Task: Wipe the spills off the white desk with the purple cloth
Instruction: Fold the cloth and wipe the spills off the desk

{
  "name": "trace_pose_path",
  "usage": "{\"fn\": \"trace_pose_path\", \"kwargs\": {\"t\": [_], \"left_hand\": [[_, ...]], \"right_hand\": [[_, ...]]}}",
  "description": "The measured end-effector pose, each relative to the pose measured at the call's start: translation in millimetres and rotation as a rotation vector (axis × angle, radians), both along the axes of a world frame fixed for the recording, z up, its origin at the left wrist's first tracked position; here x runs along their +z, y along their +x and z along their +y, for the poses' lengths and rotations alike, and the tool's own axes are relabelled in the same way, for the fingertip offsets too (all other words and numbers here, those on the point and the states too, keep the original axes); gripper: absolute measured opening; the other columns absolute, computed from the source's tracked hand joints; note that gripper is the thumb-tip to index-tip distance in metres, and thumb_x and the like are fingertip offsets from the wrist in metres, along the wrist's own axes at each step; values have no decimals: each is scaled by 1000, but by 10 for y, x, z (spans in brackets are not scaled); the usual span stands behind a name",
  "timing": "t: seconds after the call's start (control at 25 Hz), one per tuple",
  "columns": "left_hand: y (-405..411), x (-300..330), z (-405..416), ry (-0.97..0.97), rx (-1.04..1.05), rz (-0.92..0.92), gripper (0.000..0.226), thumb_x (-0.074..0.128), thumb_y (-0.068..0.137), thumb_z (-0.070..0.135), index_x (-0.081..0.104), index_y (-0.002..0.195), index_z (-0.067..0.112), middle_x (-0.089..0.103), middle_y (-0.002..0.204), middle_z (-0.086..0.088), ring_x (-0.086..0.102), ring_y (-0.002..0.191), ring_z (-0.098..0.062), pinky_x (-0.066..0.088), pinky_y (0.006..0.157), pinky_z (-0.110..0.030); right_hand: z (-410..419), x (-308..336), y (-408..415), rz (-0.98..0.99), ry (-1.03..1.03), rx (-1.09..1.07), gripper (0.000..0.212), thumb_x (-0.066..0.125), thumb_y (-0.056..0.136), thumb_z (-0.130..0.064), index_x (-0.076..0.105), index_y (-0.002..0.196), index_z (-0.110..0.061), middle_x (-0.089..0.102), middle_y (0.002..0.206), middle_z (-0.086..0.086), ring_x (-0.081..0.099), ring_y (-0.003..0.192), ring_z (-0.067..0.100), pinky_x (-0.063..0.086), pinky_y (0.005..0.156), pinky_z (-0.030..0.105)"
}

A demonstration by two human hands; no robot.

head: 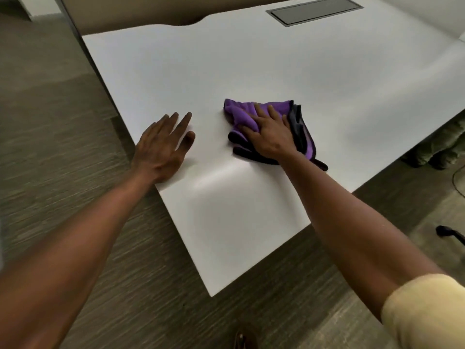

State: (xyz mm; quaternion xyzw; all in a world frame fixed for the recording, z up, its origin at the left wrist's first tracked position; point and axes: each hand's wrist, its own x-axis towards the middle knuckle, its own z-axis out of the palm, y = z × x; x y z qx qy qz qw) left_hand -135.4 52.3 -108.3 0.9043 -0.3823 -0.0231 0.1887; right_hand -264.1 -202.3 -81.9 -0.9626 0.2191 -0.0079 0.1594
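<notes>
Right hand (270,137) is pressing the purple cloth (241,114) flat, fingers spread; left hand (163,144) is bracing on the white desk (251,66), fingers loosely splayed. I'd be overlapping strokes, pressing evenly.

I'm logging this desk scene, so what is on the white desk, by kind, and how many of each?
Purple cloth: 1
Hands pressing on the white desk: 2, left hand on the bare top, right hand on the cloth
Grey inset panel: 1
Total: 4
</notes>
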Motion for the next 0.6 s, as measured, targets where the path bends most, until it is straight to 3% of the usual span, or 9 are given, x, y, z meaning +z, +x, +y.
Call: {"fn": "trace_pose_path", "kwargs": {"t": [0.16, 0.28, 0.48, 0.6], "left_hand": [[-29, 40, 7, 2, -10, -9, 77, 1, 92, 73, 13, 161, 42, 18, 170, -1, 12, 158, -19, 12, 128, -43], [-50, 63, -15, 20, 1, -3, 76, 1, 92, 73, 12, 161, 42, 18, 170, -1, 11, 158, -19, 12, 128, -42], [-69, 105, -14, 31, 7, 3, 77, 0, 91, 74, 8, 161, 43, 15, 171, 0, 9, 158, -18, 10, 128, -41], [-75, 108, -1, 30, -4, 8, 76, -1, 92, 75, 4, 161, 44, 12, 171, 1, 6, 158, -17, 9, 128, -41]], "right_hand": [[-180, 6, -247, -16, 13, -121, 59, 36, 103, -62, 26, 160, -47, 18, 172, -8, 7, 160, 30, 3, 126, 47], [-34, -28, -888, -23, 7, -283, 60, 33, 103, -64, 19, 160, -51, 17, 172, -9, 6, 160, 30, 3, 126, 52], [629, -108, -1688, 1, -30, -149, 57, 19, 95, -77, 0, 149, -71, 5, 172, -17, -3, 160, 23, -2, 128, 53], [286, -65, -1317, 43, -31, -145, 59, 16, 96, -78, 3, 153, -68, -3, 172, -18, -12, 160, 22, -6, 126, 52]]}}
